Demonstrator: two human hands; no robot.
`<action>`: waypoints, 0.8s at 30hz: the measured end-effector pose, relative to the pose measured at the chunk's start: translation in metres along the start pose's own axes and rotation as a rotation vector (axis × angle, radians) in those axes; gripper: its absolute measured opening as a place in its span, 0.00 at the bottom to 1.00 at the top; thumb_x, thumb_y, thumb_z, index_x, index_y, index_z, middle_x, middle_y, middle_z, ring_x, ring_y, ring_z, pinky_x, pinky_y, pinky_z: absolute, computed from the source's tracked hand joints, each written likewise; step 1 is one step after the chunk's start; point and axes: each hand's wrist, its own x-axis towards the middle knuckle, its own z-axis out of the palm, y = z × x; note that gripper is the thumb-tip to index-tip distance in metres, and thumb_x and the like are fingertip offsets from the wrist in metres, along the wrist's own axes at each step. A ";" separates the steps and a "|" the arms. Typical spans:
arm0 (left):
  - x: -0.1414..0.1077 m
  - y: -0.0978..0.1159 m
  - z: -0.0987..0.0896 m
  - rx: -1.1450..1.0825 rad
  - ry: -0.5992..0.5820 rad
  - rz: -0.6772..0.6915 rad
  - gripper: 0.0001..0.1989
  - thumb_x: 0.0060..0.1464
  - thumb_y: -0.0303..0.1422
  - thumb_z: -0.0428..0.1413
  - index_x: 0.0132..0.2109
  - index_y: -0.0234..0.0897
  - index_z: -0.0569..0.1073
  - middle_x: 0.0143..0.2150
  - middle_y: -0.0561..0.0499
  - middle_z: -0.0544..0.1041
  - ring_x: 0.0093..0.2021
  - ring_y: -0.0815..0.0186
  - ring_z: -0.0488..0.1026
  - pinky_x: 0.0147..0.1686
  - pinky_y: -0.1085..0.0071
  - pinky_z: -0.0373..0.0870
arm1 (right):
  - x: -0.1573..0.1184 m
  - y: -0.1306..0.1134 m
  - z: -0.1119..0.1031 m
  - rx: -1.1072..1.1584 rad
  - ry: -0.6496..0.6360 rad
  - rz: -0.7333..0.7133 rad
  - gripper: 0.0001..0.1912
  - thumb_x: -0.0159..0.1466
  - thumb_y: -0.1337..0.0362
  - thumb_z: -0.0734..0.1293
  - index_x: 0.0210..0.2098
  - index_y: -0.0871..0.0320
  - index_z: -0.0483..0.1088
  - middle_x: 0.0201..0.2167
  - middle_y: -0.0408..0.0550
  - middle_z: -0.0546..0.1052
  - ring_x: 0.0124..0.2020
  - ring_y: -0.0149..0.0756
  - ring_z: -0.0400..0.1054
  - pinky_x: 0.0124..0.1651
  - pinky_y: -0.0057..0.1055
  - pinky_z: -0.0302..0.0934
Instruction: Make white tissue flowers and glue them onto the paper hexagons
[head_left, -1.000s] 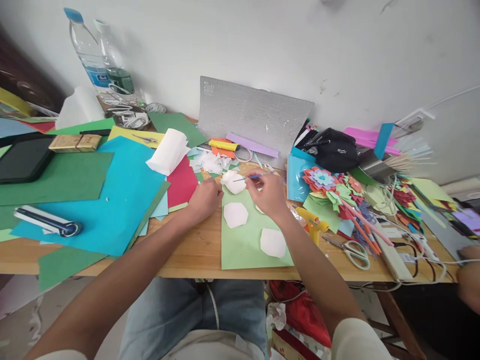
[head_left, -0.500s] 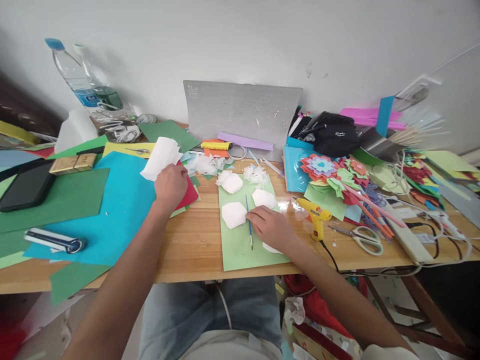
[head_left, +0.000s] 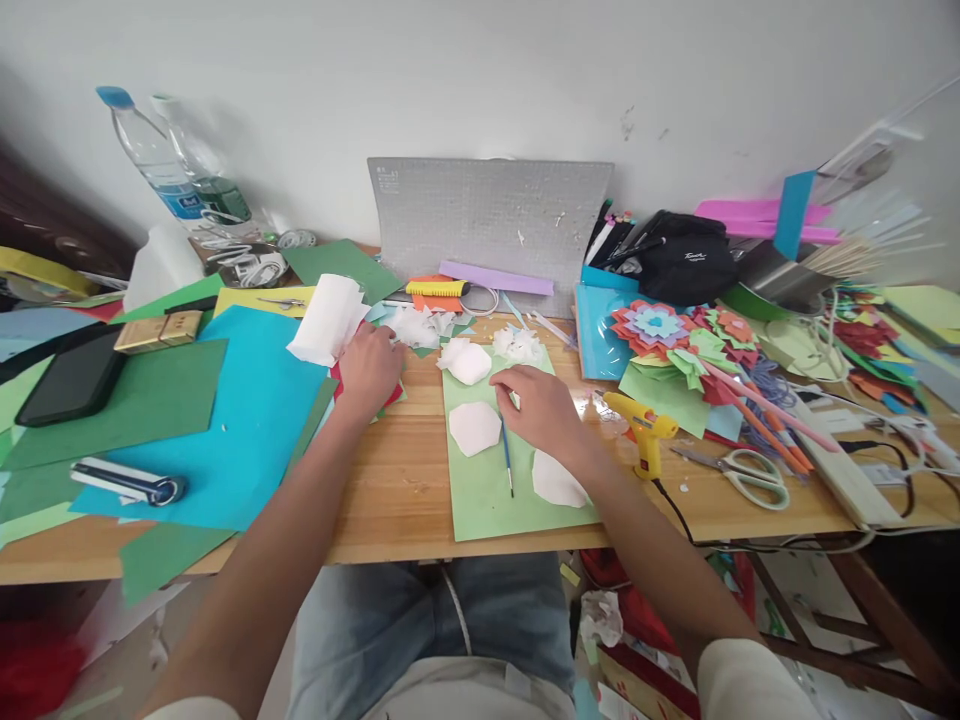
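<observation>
Pale green paper point(head_left: 484, 510), flat and matt, lies on the wood-grained surface point(head_left: 390, 505), bearing thin white many-sided pieces point(head_left: 474, 429), a crumpled white tuft point(head_left: 519, 345) at its back edge and a slim blue paintbrush point(head_left: 507, 460) beside the right hand point(head_left: 534, 402), whose fingers curl loosely, though I cannot tell whether they pinch anything. Near ragged white scraps point(head_left: 421, 326) and a rolled white sheet point(head_left: 328, 318), the left hand point(head_left: 373, 368) bends its fingers, their grip impossible to tell. White script marks the black fabric pouch point(head_left: 690, 258), too small to read surely.
</observation>
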 end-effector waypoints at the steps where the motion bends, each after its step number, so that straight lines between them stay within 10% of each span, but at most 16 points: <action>1: 0.001 -0.003 -0.002 0.019 0.014 -0.008 0.17 0.60 0.34 0.49 0.50 0.35 0.77 0.50 0.38 0.74 0.47 0.51 0.74 0.43 0.61 0.69 | 0.002 -0.001 0.002 0.021 0.010 0.010 0.11 0.64 0.70 0.61 0.37 0.54 0.75 0.35 0.47 0.79 0.37 0.38 0.72 0.38 0.32 0.61; 24: 0.004 -0.010 0.006 -0.003 0.049 -0.112 0.19 0.63 0.36 0.44 0.46 0.38 0.80 0.51 0.38 0.72 0.45 0.50 0.72 0.40 0.60 0.68 | -0.005 0.016 0.020 0.215 0.063 0.040 0.11 0.63 0.69 0.61 0.40 0.55 0.75 0.36 0.46 0.81 0.35 0.36 0.74 0.39 0.31 0.64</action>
